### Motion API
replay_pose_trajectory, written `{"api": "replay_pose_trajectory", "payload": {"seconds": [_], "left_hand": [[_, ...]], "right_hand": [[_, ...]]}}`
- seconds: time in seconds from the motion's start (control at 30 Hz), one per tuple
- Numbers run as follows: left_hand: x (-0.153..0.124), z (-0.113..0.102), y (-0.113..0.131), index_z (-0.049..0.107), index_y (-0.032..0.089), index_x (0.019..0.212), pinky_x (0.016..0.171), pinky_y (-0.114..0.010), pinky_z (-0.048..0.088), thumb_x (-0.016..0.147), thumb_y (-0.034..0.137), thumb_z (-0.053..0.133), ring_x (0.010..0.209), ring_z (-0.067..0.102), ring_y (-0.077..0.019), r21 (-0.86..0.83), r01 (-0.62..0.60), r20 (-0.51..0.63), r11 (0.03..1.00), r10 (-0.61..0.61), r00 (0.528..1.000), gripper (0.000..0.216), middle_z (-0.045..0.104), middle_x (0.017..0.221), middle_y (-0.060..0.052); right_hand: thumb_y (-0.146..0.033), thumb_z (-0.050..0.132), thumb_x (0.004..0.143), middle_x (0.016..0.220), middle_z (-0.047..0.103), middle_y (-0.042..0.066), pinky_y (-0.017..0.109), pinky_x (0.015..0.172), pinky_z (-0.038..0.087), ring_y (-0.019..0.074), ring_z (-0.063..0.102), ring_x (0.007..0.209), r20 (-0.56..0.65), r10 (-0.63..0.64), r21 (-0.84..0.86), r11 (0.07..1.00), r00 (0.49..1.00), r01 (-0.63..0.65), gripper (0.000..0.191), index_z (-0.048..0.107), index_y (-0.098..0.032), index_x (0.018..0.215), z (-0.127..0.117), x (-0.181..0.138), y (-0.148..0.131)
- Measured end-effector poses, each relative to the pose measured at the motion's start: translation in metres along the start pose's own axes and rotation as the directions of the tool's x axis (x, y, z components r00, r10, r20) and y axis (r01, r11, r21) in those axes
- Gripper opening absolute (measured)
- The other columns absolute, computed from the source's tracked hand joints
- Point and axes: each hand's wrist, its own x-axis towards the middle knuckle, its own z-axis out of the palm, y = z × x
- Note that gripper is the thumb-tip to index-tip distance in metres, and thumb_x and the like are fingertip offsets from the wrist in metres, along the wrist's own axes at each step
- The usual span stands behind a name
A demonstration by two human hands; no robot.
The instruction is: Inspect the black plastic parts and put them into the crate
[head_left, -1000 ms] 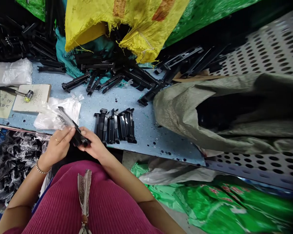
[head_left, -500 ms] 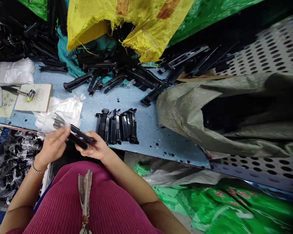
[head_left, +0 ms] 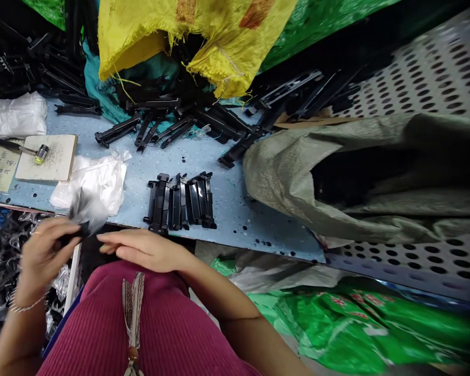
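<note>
My left hand (head_left: 50,246) is closed on a black plastic part in a clear bag (head_left: 88,213), blurred by motion, over the table's front edge. To its right my right hand (head_left: 147,249) holds nothing; its fingers stretch toward the left, a little apart from the bagged part. A stack of clear plastic bags (head_left: 104,177) lies just behind the hands. Several long black plastic parts (head_left: 180,203) stand side by side in a row on the blue table (head_left: 235,209). Below my left hand is a bin of bagged black parts (head_left: 8,261).
Loose black parts (head_left: 117,130) lie along the back under a yellow woven sack (head_left: 137,36). A grey-green sack (head_left: 282,167) gapes at the right. At left are a board (head_left: 62,156) with a small tool (head_left: 42,154) and another bag bundle (head_left: 19,115). Green sacks (head_left: 337,324) lie below.
The black part went from both hands into the left hand alone, now bagged and moved left and down. My right hand let go, and its fingers straightened. The view shifted slightly.
</note>
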Motion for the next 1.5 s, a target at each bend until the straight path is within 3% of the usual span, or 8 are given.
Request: {"api": "replay_pose_trajectory", "payload": {"seconds": [0.17,0.27,0.37,0.53,0.7,0.87,1.13,1.5], "left_hand": [[-0.077,-0.068,-0.101,0.073,0.028,0.117,0.102,-0.034,0.054,0.087,0.043,0.065,0.118,0.068,-0.0255,0.211,0.456,0.651,0.864,-0.473,0.594,0.034,0.073,0.125,-0.004],[-0.133,-0.046,-0.167,0.077,0.017,0.097,0.097,-0.033,0.055,0.081,0.030,0.059,0.107,0.074,-0.0280,0.606,0.541,0.510,0.583,-0.807,0.298,0.028,0.078,0.111,-0.011],[-0.163,-0.017,-0.200,0.076,0.013,0.089,0.095,-0.038,0.056,0.070,0.020,0.057,0.107,0.074,-0.0341,0.757,0.508,0.343,0.411,-0.912,0.227,0.028,0.079,0.105,-0.017],[-0.110,0.001,-0.168,0.076,0.018,0.099,0.088,-0.034,0.056,0.087,0.036,0.052,0.096,0.075,-0.0281,0.645,0.571,0.370,0.507,-0.862,0.347,0.033,0.080,0.094,-0.009],[0.015,0.071,-0.057,0.075,0.017,0.101,0.095,-0.035,0.053,0.098,0.040,0.052,0.100,0.069,-0.0233,0.117,0.206,0.129,0.971,-0.221,0.967,0.032,0.076,0.104,-0.010],[0.084,0.142,-0.026,0.071,0.014,0.083,0.080,-0.040,0.055,0.088,0.017,0.065,0.093,0.065,-0.0270,0.178,0.123,0.115,0.976,-0.145,0.983,0.008,0.070,0.100,-0.016],[0.101,0.106,-0.062,0.059,0.017,0.076,0.058,-0.026,0.048,0.069,0.032,0.081,0.058,0.060,-0.0124,-0.530,0.672,0.355,0.517,-0.585,0.729,0.028,0.064,0.067,0.000],[0.089,0.093,-0.074,0.066,0.018,0.084,0.087,-0.037,0.055,0.082,0.012,0.056,0.096,0.064,-0.0200,-0.082,0.203,-0.018,0.976,-0.205,0.979,0.012,0.066,0.101,-0.008]], "right_hand": [[-0.002,0.043,0.094,0.139,0.062,0.011,0.061,0.110,0.045,0.0330,0.050,0.137,-0.403,0.063,-0.703,0.618,0.913,-0.352,0.046,0.068,-0.027,0.124,-0.071,-0.021,0.037],[-0.003,0.051,0.092,0.141,0.061,0.010,0.061,0.103,0.050,0.0379,0.048,0.137,-0.387,0.091,-0.805,0.452,0.918,-0.384,0.038,0.073,-0.028,0.109,-0.097,-0.023,0.059],[-0.008,0.052,0.094,0.135,0.064,0.009,0.056,0.099,0.052,0.0360,0.054,0.128,-0.257,0.139,-0.851,0.436,0.956,-0.292,0.031,0.072,-0.027,0.107,-0.109,-0.022,0.058],[-0.030,0.051,0.100,0.112,0.070,0.011,0.047,0.094,0.052,0.0295,0.062,0.107,-0.348,0.121,-0.701,0.624,0.930,-0.344,0.023,0.069,-0.024,0.115,-0.118,-0.034,0.038],[-0.046,0.061,0.092,0.099,0.070,0.005,0.039,0.086,0.055,0.0223,0.066,0.093,-0.671,0.257,-0.076,0.909,0.696,-0.409,0.029,0.069,-0.023,0.107,-0.087,-0.027,0.049],[-0.058,0.073,0.081,0.085,0.071,0.002,0.032,0.064,0.058,0.0166,0.068,0.071,-0.605,0.539,0.547,0.816,0.585,-0.187,0.042,0.067,-0.021,0.100,-0.055,-0.018,0.054],[-0.059,0.074,0.079,0.070,0.074,0.006,0.022,0.041,0.047,0.0136,0.063,0.047,-0.381,0.651,0.779,0.608,0.657,-0.150,0.045,0.062,-0.017,0.087,-0.033,-0.020,0.040],[-0.038,0.052,0.095,0.067,0.067,-0.001,0.023,0.053,0.046,0.0118,0.061,0.053,-0.325,0.653,0.261,0.758,0.684,-0.598,0.020,0.060,-0.020,0.094,-0.006,-0.001,0.045]]}}
